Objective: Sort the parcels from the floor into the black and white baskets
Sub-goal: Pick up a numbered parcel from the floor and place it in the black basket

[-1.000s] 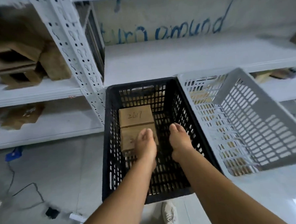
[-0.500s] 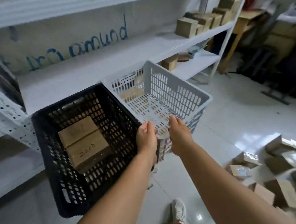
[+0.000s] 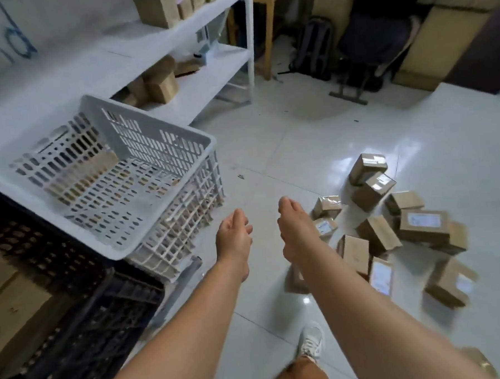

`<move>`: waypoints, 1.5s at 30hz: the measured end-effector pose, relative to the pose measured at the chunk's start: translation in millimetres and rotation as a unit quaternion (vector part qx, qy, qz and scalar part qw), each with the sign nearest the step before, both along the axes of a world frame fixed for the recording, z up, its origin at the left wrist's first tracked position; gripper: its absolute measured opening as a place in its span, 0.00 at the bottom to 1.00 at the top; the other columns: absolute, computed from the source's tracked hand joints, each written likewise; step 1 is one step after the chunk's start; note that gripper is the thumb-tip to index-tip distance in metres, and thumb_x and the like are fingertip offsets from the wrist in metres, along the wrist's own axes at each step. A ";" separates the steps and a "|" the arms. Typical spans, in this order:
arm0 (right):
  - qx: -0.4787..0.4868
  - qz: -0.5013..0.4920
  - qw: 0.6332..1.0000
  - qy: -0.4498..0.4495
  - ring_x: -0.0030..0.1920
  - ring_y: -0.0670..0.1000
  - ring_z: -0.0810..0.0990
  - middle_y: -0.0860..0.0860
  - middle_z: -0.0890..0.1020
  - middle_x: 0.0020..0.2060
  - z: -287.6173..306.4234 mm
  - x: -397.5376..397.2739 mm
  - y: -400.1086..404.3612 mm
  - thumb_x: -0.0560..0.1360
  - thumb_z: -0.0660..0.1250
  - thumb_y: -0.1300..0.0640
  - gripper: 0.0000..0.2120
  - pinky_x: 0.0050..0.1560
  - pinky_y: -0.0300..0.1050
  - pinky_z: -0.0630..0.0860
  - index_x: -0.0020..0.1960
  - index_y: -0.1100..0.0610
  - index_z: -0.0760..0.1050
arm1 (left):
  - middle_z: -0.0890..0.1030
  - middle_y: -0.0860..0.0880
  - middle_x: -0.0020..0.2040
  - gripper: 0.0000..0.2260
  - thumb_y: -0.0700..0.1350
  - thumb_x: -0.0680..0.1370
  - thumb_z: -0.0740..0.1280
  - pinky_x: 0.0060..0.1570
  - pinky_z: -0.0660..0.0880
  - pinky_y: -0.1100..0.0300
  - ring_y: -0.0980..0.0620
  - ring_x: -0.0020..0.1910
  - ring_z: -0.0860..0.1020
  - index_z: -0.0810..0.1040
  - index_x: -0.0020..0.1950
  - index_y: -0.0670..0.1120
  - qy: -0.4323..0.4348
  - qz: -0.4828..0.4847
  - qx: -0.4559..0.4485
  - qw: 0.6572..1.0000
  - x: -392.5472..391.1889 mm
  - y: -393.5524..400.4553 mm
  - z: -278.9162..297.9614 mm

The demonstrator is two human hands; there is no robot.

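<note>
My left hand [image 3: 233,236] and my right hand [image 3: 295,226] hang side by side over the bare floor, both with relaxed fingers and holding nothing. A heap of several brown cardboard parcels [image 3: 390,228] lies on the tiles just right of my right hand. The white basket [image 3: 165,153] stands at the left, tilted, with nothing visible lying in it. The black basket [image 3: 75,308] fills the lower left corner, and brown cardboard [image 3: 14,306] shows inside it.
White metal shelves [image 3: 208,75] with more cardboard boxes run along the left wall. A black chair [image 3: 374,46], a backpack [image 3: 313,47] and large cartons stand at the back right. My white shoe [image 3: 310,342] is on the glossy tiles below my arms.
My view has swung right, from the black basket to the parcel heap on the floor. Both hands left the black basket empty and now hang over the tiles.
</note>
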State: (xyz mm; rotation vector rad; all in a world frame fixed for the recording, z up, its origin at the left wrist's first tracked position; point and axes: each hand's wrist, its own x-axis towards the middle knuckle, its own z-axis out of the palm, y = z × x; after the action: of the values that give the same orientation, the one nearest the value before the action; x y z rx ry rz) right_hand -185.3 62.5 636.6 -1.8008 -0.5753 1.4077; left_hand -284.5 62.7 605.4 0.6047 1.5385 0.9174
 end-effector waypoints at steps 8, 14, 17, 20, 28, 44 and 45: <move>-0.069 -0.052 0.996 -0.009 0.33 0.45 0.65 0.47 0.68 0.37 -61.1 136.5 24.4 0.81 0.52 0.53 0.09 0.31 0.40 0.64 0.45 0.51 0.68 | 0.64 0.54 0.33 0.12 0.50 0.79 0.56 0.33 0.59 0.60 0.56 0.31 0.61 0.63 0.35 0.52 0.013 -0.061 -0.076 0.995 115.0 32.1 -54.4; -0.170 -0.121 0.978 0.027 0.40 0.50 0.68 0.50 0.72 0.48 -124.4 198.2 33.7 0.79 0.55 0.43 0.13 0.37 0.44 0.65 0.59 0.47 0.72 | 0.67 0.53 0.35 0.11 0.53 0.80 0.57 0.36 0.64 0.59 0.54 0.33 0.66 0.67 0.39 0.51 0.052 -0.074 -0.142 0.986 160.1 49.0 -120.0; -0.213 -0.153 0.963 0.056 0.33 0.49 0.62 0.48 0.67 0.37 -165.7 215.5 36.9 0.78 0.54 0.45 0.08 0.31 0.44 0.60 0.42 0.45 0.66 | 0.76 0.50 0.53 0.16 0.55 0.80 0.57 0.56 0.70 0.54 0.49 0.54 0.75 0.73 0.62 0.48 0.072 -0.105 -0.165 0.978 174.6 50.2 -158.3; -0.253 -0.172 0.950 0.065 0.39 0.50 0.66 0.49 0.68 0.42 -210.4 231.1 35.9 0.80 0.52 0.45 0.08 0.39 0.45 0.67 0.55 0.46 0.66 | 0.72 0.43 0.68 0.22 0.54 0.80 0.55 0.65 0.67 0.50 0.43 0.66 0.71 0.68 0.71 0.46 0.107 -0.165 -0.180 0.964 193.1 52.2 -191.9; -0.287 -0.177 0.941 0.012 0.35 0.45 0.63 0.50 0.70 0.52 -337.6 254.1 32.3 0.80 0.49 0.48 0.20 0.47 0.44 0.65 0.66 0.56 0.69 | 0.66 0.49 0.73 0.21 0.54 0.82 0.52 0.64 0.62 0.57 0.51 0.68 0.67 0.64 0.74 0.50 0.158 -0.311 -0.191 0.917 236.2 64.5 -297.0; -0.320 -0.168 0.931 0.050 0.56 0.53 0.73 0.52 0.76 0.61 -514.1 251.2 47.6 0.80 0.51 0.48 0.16 0.51 0.45 0.64 0.55 0.55 0.73 | 0.48 0.51 0.79 0.26 0.59 0.81 0.48 0.74 0.54 0.49 0.47 0.76 0.54 0.52 0.78 0.52 0.181 -0.395 -0.272 0.859 263.4 85.8 -490.5; -0.321 -0.163 0.932 0.049 0.58 0.53 0.73 0.52 0.76 0.63 -521.9 249.6 48.6 0.80 0.50 0.48 0.18 0.53 0.45 0.64 0.59 0.55 0.73 | 0.47 0.51 0.79 0.27 0.60 0.81 0.48 0.74 0.54 0.47 0.46 0.76 0.54 0.50 0.78 0.53 0.191 -0.394 -0.280 0.854 261.8 84.8 -499.8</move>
State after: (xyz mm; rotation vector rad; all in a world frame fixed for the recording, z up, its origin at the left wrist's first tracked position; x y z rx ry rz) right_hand 64.3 111.1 114.7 -2.1739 0.2761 1.5374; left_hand -22.7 147.6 105.6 0.9094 1.5822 -0.2993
